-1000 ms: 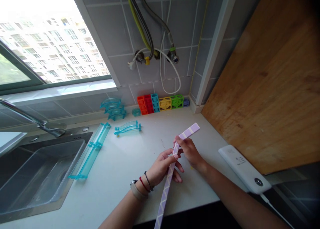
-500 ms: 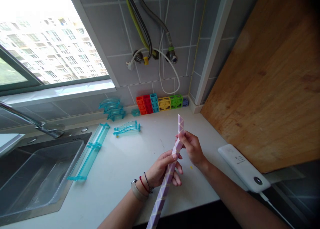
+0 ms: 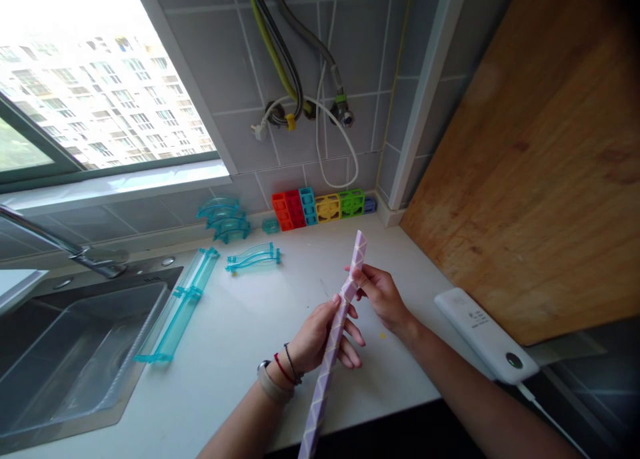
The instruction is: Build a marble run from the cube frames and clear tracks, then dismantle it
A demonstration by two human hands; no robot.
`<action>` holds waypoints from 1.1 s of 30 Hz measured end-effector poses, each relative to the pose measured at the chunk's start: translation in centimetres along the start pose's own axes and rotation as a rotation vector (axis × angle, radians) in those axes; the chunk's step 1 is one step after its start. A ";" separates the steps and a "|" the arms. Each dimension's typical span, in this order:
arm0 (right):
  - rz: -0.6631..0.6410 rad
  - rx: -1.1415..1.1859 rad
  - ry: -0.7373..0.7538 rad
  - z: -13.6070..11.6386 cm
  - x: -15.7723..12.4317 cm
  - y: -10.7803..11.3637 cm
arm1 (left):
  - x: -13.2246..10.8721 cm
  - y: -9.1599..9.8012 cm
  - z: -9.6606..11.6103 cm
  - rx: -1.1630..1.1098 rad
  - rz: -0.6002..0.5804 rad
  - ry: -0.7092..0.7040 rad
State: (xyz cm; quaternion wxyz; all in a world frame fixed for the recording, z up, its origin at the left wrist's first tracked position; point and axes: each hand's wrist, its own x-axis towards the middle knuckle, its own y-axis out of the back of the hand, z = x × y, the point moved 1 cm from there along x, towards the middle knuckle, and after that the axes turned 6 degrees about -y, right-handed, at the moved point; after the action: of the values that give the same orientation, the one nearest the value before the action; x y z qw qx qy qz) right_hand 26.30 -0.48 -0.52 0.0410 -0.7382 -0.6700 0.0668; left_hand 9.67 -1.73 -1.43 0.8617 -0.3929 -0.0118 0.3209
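A long, narrow lilac strip (image 3: 327, 359) with pale criss-cross lines slants up over the counter; its lower end runs out of view at the bottom. My left hand (image 3: 320, 335) grips it around the middle, thumb on top, with the other fingers behind and partly spread. Closer to the upper end, my right hand (image 3: 380, 292) pinches the strip between thumb and fingers. The strip's top end sticks out free above my right hand. Beyond it on the white counter (image 3: 260, 325) lie turquoise curved track pieces (image 3: 254, 257).
Coloured plastic blocks (image 3: 320, 207) line the back wall beside stacked turquoise arches (image 3: 225, 219). A long turquoise track (image 3: 183, 305) lies along the sink (image 3: 115, 412). To the right are a white power bank (image 3: 483, 332) with a cable and a leaning wooden board (image 3: 540, 179).
The strip has tilted slightly, its top end leaning a bit more to the right. My left hand has slid a little down and left, and my right thumb has shifted slightly lower.
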 end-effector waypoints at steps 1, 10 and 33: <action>0.002 -0.033 0.026 -0.1 0.0 0.1 | 0.0 0.1 0.0 0.000 -0.005 0.009; -0.117 -0.144 0.118 -1.6 -0.9 0.0 | -0.2 0.3 -0.2 -0.079 -0.082 0.084; -0.071 0.025 -0.246 0.9 0.0 -0.3 | 1.0 -0.1 -0.5 0.115 0.172 -0.116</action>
State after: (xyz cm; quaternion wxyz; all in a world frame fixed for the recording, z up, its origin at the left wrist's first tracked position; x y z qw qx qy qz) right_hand 25.84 -0.46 -1.38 -0.0299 -0.6998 -0.6947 0.1637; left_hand 10.66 -1.52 -1.96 0.8499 -0.3232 -0.0093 0.4161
